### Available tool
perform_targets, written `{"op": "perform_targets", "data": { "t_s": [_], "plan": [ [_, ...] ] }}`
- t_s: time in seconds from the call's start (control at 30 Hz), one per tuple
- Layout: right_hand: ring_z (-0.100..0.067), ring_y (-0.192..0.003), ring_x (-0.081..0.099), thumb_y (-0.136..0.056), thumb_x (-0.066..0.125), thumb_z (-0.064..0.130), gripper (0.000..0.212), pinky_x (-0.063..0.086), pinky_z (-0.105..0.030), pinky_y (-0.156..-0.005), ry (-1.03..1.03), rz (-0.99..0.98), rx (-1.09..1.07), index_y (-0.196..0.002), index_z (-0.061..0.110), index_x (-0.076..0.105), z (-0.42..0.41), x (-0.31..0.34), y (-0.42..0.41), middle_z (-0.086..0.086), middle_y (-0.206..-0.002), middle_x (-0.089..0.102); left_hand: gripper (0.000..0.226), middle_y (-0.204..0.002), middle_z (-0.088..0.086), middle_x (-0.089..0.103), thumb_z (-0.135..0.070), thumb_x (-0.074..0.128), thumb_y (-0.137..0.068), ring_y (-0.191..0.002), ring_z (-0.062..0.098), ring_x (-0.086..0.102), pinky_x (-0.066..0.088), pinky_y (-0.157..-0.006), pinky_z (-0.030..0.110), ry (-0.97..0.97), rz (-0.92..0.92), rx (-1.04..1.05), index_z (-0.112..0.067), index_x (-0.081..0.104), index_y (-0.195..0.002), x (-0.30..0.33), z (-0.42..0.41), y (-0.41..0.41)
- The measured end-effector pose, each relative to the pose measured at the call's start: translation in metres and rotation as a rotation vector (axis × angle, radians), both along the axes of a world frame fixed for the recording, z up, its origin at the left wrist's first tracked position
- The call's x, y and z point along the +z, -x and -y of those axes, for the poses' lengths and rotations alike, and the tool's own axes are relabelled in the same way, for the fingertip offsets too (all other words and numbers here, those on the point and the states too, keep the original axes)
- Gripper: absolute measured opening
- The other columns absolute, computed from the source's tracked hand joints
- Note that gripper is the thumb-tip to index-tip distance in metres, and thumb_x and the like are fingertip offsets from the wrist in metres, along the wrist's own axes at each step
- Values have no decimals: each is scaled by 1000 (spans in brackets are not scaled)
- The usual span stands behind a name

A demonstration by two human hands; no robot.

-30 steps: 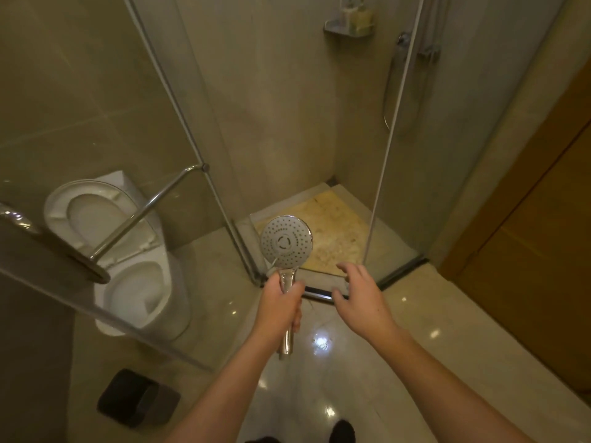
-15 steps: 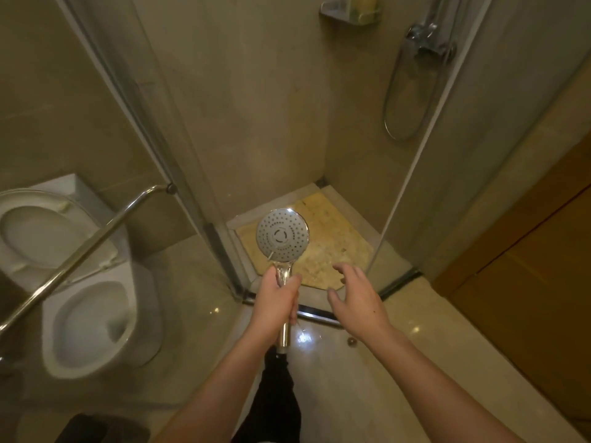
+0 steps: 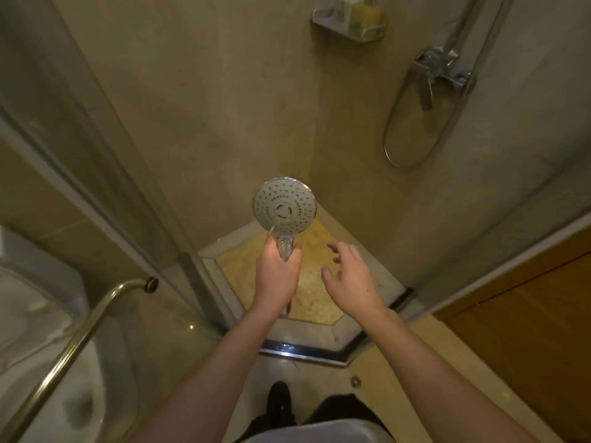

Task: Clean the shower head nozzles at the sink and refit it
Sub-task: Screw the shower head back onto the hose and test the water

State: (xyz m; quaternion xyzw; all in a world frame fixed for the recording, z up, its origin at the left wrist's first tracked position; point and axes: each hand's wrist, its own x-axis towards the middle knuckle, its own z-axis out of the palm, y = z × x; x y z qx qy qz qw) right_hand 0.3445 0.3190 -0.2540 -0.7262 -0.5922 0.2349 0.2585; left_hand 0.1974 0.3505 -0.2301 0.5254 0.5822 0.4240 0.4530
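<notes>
A round chrome shower head [image 3: 284,205] with a dotted nozzle face points toward me, held upright over the shower entrance. My left hand [image 3: 279,272] grips its chrome handle just below the head. My right hand [image 3: 349,275] hovers beside it on the right, fingers spread and relaxed, holding nothing. The shower mixer valve [image 3: 439,69] is fixed on the right wall of the stall, with a loop of metal hose [image 3: 403,155] hanging below it.
The glass shower door [image 3: 96,174] stands open at left with a brass bar handle [image 3: 80,340]. A toilet [image 3: 48,362] shows behind the glass. A corner shelf [image 3: 348,27] holds bottles. A wooden door [image 3: 527,330] is at right. The stall floor [image 3: 316,292] lies ahead.
I have stepped closer to the shower stall, so the mixer and hose are nearer and fully in view. The shower head is raised higher. My right hand stays free beside it.
</notes>
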Motion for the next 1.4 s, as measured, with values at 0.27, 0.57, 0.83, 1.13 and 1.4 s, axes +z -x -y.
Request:
{"op": "perform_targets", "data": {
  "t_s": [0.27,0.57,0.83,1.13,1.4],
  "plan": [
    [-15,-104,59,-90,59,26,46,53,-43,-86,-112,-15,-68,-134,26,46,-89,13,-10,5,-129,49,21,-62,2,54,-21,62,-94,-49,24,53,44,-49,39,28,36,-37,-28,46,-83,1,-95,-4],
    [-16,-113,57,-90,62,23,47,50,-37,-94,-207,-46,-128,-135,23,49,-218,28,-51,1,-130,51,19,-62,1,54,-21,64,-92,-46,20,52,44,-47,39,6,49,-97,-28,49,-83,5,-205,-55],
    [-18,-112,59,-84,63,15,50,53,-43,-92,-243,-67,-178,-133,19,51,-351,28,-133,-2,-127,53,18,-73,-6,60,-19,66,-96,-54,14,56,43,-49,31,-1,76,-141,-28,51,-95,11,-316,-150],
    [-10,-105,56,-86,64,15,50,53,-39,-88,-238,-90,-210,-134,21,51,-440,42,-238,2,-122,52,19,-62,1,51,-19,57,-85,-49,25,50,41,-47,40,57,7,-213,-36,49,-82,25,-443,-252],
    [-12,-106,56,-84,65,13,49,52,-40,-92,-362,-34,-365,-130,20,52,-457,88,-325,3,-121,52,17,-60,4,50,-20,60,-97,-46,20,46,39,-44,34,-72,107,-431,-29,51,-86,73,-503,-337]
  ]
}}
